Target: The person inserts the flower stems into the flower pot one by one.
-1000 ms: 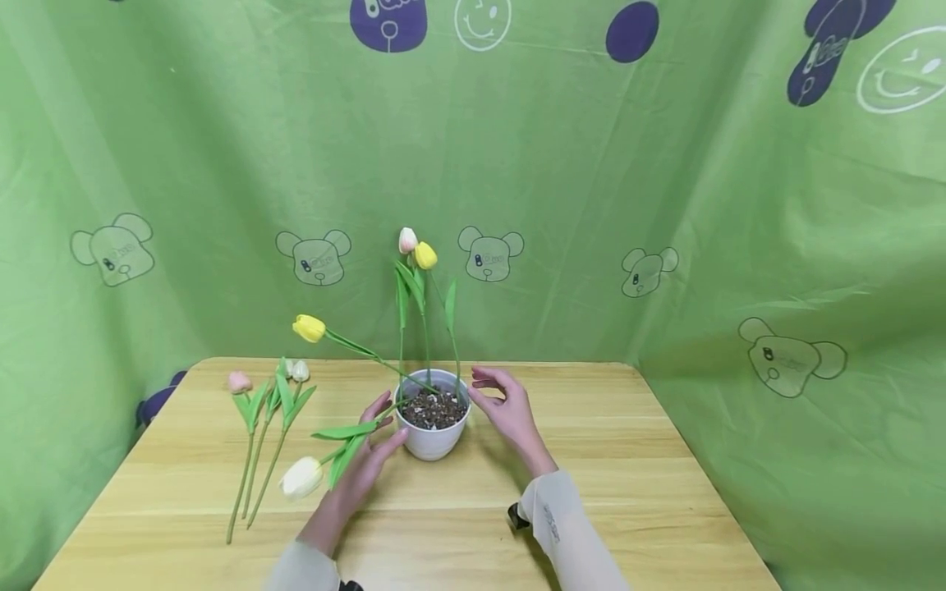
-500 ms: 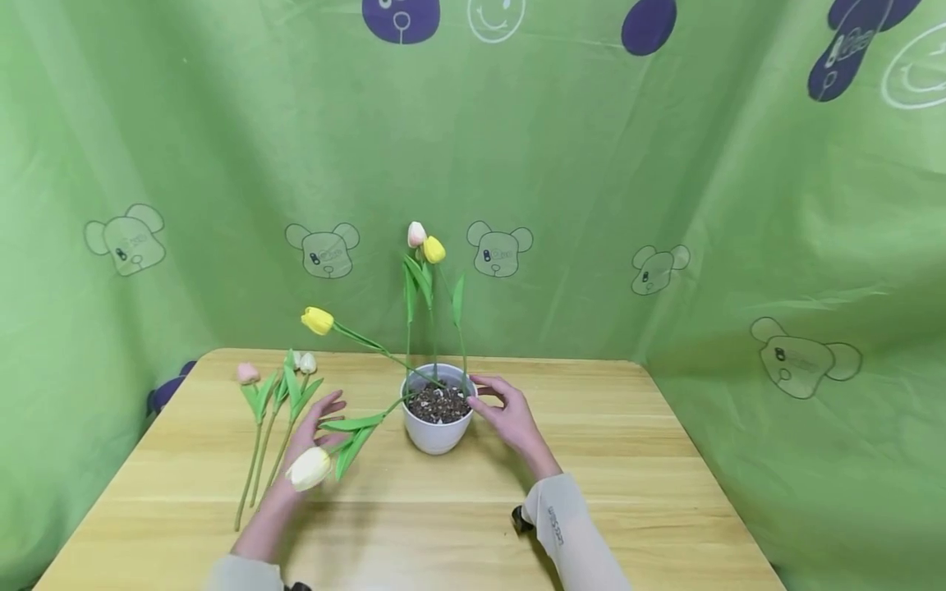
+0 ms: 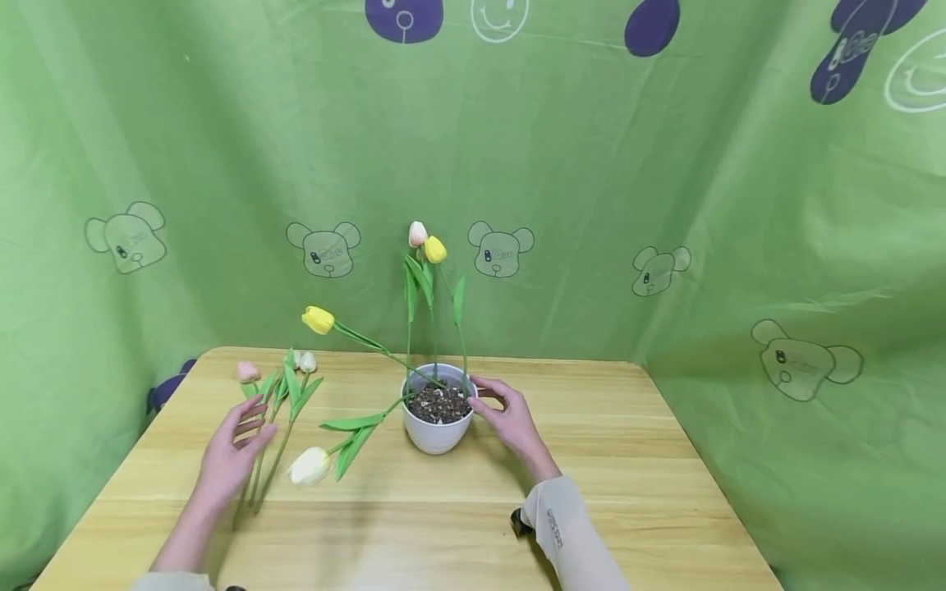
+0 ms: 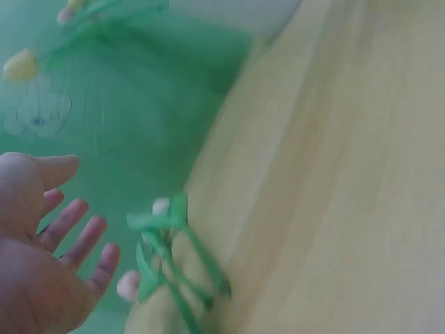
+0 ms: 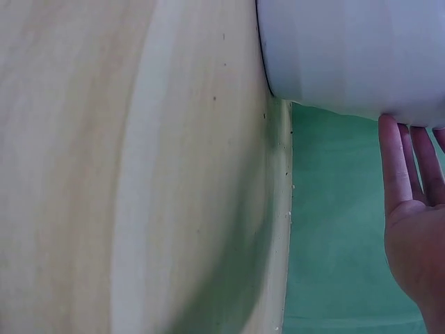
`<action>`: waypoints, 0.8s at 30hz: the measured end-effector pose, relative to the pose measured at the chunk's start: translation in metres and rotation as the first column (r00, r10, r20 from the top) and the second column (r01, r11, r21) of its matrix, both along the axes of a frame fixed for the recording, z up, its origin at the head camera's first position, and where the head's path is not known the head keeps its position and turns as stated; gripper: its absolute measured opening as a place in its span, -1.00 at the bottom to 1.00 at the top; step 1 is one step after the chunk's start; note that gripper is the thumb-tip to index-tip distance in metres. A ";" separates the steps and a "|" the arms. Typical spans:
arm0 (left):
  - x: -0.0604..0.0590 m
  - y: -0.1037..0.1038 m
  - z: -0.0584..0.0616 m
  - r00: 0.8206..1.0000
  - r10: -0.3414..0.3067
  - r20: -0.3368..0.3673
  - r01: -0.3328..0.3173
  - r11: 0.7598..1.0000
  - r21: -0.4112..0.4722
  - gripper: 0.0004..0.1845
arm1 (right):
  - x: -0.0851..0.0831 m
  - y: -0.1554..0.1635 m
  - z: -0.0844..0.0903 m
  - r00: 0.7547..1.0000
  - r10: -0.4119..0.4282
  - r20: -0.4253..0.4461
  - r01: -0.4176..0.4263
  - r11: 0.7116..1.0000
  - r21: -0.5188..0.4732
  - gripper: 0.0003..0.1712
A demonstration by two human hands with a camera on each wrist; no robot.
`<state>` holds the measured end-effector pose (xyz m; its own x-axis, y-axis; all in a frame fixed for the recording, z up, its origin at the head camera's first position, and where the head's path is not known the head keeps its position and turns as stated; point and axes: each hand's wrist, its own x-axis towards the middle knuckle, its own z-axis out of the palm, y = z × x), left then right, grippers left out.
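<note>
A white pot (image 3: 435,427) of dark pebbles stands mid-table with several artificial tulips stuck in it: a pink and a yellow one upright (image 3: 427,246), a yellow one (image 3: 318,319) leaning left, a white one (image 3: 309,466) drooping to the table. My right hand (image 3: 502,414) rests open against the pot's right side (image 5: 348,56). My left hand (image 3: 235,447) hovers open over loose tulips (image 3: 269,410) lying at the left; those tulips (image 4: 167,257) appear blurred beside my fingers (image 4: 76,240) in the left wrist view.
The wooden table (image 3: 628,476) is backed and flanked by a green cartoon-print curtain (image 3: 591,205). A small black object (image 3: 520,520) lies by my right sleeve.
My left hand has left the pot and the drooping white tulip and moved left to the loose tulips. The right hand has closed in onto the pot's side.
</note>
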<state>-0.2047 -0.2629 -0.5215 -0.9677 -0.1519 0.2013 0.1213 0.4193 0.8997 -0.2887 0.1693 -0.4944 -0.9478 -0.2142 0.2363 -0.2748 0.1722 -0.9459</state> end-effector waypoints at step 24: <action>-0.014 -0.038 -0.035 0.984 0.072 0.165 -0.026 0.965 -0.261 -0.29 | -0.001 0.001 -0.004 1.000 -0.021 0.021 0.021 1.000 -0.008 -0.48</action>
